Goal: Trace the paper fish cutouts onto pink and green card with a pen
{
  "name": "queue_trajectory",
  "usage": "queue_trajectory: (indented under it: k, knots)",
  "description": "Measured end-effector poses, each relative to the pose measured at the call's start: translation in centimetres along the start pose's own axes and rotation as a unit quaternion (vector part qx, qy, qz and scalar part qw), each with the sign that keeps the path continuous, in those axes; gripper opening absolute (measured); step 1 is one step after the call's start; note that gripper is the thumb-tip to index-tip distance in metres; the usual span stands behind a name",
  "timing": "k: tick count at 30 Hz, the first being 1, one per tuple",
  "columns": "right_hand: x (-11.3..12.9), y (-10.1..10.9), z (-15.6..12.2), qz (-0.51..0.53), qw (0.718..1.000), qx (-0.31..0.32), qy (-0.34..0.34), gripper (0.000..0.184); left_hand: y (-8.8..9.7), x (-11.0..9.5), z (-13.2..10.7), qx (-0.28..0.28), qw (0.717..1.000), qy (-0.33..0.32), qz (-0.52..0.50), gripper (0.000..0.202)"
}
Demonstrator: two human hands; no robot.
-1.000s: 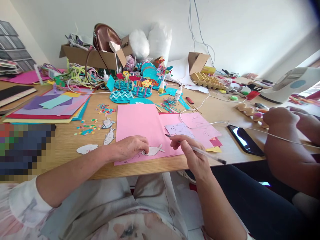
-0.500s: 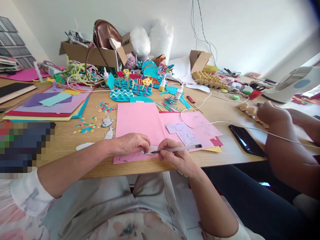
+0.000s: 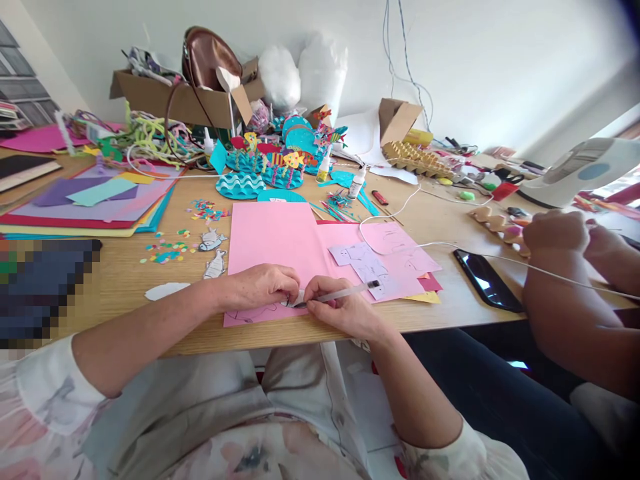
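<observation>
My left hand [image 3: 263, 287] rests with curled fingers on a small white paper fish [image 3: 296, 300], pinning it to a pink sheet of paper [image 3: 275, 243] at the table's near edge. My right hand [image 3: 340, 312] is closed round a white pen [image 3: 340, 294]; its dark tip touches the fish right beside my left fingertips, and the capped end points to the right. Most of the fish is hidden under both hands. A lilac paper scrap [image 3: 365, 263] with pencil outlines lies just beyond my right hand.
Two more cut-out fish [image 3: 214, 252] and confetti lie left of the pink sheet. Coloured paper is stacked at far left [image 3: 95, 207], craft pieces and glue bottles [image 3: 356, 183] behind. A black phone [image 3: 483, 280] and white cable lie right, by another person's hands [image 3: 565, 233].
My right hand swung the pen round from pointing away to tip-down on the paper fish and moved left against my left hand. The left hand stayed on the fish.
</observation>
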State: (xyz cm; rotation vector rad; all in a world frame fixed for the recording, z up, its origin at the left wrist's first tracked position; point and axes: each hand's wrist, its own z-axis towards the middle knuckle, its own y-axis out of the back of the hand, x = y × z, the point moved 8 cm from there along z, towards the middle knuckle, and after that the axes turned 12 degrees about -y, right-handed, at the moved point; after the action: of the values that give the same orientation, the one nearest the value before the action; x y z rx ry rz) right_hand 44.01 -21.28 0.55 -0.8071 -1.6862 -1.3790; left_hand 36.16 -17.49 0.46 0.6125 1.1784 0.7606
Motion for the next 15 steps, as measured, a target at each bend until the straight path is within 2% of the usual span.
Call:
queue_trajectory:
  k: [15]
  knots:
    - [0.39,-0.22,0.06,-0.016,1.0,0.0,0.001,0.018,-0.03,0.1,0.17,0.0,1.0,-0.008,-0.004,0.028]
